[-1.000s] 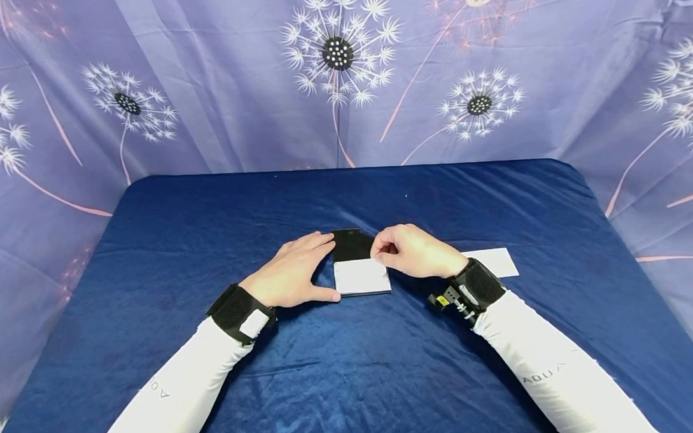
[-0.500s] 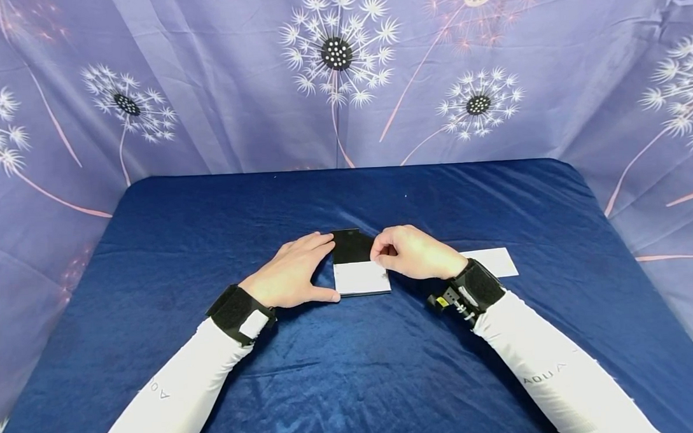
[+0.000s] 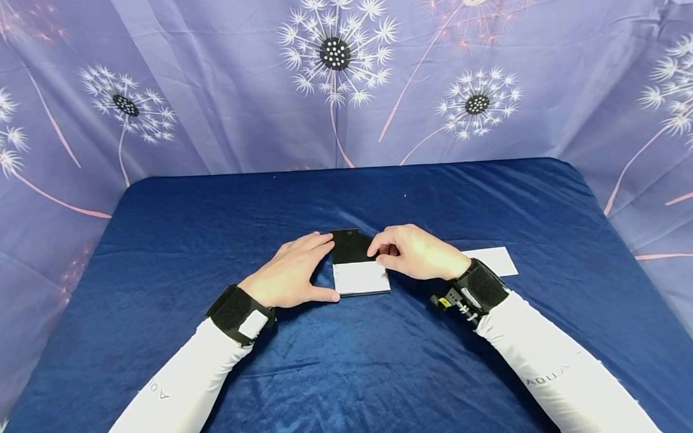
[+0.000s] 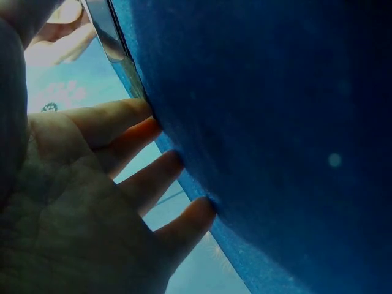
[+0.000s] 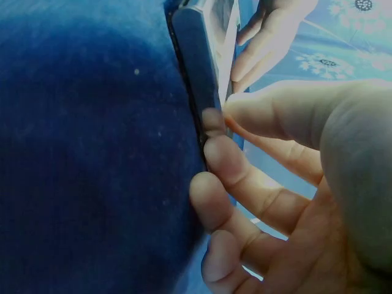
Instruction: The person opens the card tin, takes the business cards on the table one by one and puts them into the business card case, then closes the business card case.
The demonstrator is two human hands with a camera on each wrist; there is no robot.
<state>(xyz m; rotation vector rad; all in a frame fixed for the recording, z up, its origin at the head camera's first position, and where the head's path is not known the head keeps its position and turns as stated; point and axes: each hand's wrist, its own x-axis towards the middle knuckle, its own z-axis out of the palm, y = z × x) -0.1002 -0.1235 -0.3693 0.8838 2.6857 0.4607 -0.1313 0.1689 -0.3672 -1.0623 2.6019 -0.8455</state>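
A flat black rectangular piece (image 3: 349, 246) lies mid-table, its near half covered by a white panel (image 3: 359, 278). Its smooth side edge (image 5: 199, 52) looks glossy in the right wrist view. My left hand (image 3: 291, 272) is spread along its left side, fingertips at the far left corner and thumb at the near left corner. On the right side, my right hand (image 3: 419, 252) bends over the panel's far right corner, with a small gap between thumb and index fingertip. Its other fingers are curled, the middle fingertip (image 5: 223, 156) close against the glossy side.
A white rectangular card (image 3: 495, 262) lies on the dark blue cloth (image 3: 352, 369), partly behind the right wrist. Black straps with small devices (image 3: 464, 295) are on both wrists. A purple curtain with dandelion prints (image 3: 232, 74) hangs behind the table.
The far edge of the white panel has come slightly nearer. My right index fingertip has parted from the thumb and moved forward over the black part. My left hand has stayed still.
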